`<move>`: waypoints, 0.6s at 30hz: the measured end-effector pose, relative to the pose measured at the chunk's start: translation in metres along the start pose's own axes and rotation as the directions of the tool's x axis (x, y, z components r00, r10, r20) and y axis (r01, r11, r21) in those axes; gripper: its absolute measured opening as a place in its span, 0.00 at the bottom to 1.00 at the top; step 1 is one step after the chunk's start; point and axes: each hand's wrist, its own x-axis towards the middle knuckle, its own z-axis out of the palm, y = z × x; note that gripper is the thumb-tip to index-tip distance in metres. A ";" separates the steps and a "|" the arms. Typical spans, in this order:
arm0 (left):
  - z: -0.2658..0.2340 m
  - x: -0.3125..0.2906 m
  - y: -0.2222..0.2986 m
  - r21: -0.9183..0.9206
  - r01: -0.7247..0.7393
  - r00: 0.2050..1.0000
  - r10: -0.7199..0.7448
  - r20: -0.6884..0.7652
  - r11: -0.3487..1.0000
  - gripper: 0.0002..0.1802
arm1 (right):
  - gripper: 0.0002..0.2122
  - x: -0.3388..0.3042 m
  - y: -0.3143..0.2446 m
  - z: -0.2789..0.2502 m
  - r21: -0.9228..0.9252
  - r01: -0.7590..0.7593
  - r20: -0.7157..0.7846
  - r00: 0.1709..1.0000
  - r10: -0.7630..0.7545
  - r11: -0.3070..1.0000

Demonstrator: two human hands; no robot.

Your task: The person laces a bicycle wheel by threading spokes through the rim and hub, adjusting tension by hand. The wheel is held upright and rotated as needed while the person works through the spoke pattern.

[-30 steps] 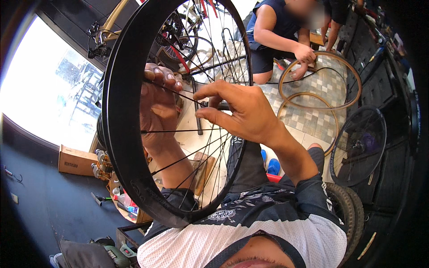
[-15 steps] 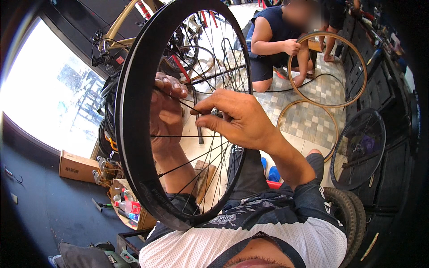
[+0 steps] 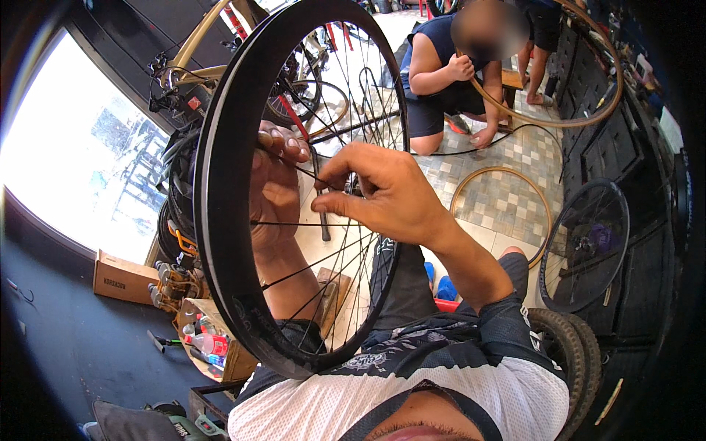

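Tiled floor point(image 3: 515, 151) beyond; black wheel point(image 3: 228, 184) tilted before me. Right fingers point(image 3: 342, 165) curl at a spoke point(image 3: 300, 167), left fingers point(image 3: 294, 148) partly behind the rim point(image 3: 239, 309); can't tell if either's gripping. Probably light, spokes bendy; best held by the stiff-looking rim.

A black, deep-rimmed bicycle wheel point(image 3: 228, 184) with thin black spokes point(image 3: 294, 223) stands roughly upright before the person point(image 3: 397, 393).

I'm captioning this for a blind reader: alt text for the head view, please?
A person's right hand works at a spoke of a black bicycle wheel, the left hand near its rim. Beyond, a crouching co-worker holds a tan hoop.
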 end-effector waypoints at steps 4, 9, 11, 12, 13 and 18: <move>0.001 -0.002 0.002 0.000 0.002 1.000 -0.002 -0.010 1.000 0.12 | 0.12 -0.004 -0.007 -0.002 0.064 -0.089 0.028 0.996 0.087 0.994; 0.000 0.004 -0.010 -0.110 0.036 0.999 -0.034 0.024 0.993 0.12 | 0.11 -0.009 0.014 0.004 0.021 0.075 -0.051 0.996 -0.074 0.997; -0.002 0.003 -0.009 -0.101 0.030 1.000 -0.030 0.003 0.994 0.11 | 0.11 -0.005 0.015 0.005 -0.077 0.241 -0.103 0.963 -0.248 0.968; 0.000 0.004 -0.010 -0.088 0.031 1.000 -0.031 0.002 0.996 0.11 | 0.12 -0.005 0.016 0.003 -0.130 0.255 -0.098 0.958 -0.268 0.958; 0.003 0.003 -0.005 -0.059 0.025 1.000 -0.025 -0.008 0.998 0.11 | 0.13 -0.004 0.003 0.000 -0.046 0.089 -0.063 0.994 -0.092 0.995; -0.001 -0.003 -0.002 -0.062 0.005 1.000 -0.006 -0.026 0.998 0.12 | 0.14 -0.004 0.002 0.003 -0.032 0.086 -0.079 0.993 -0.088 0.996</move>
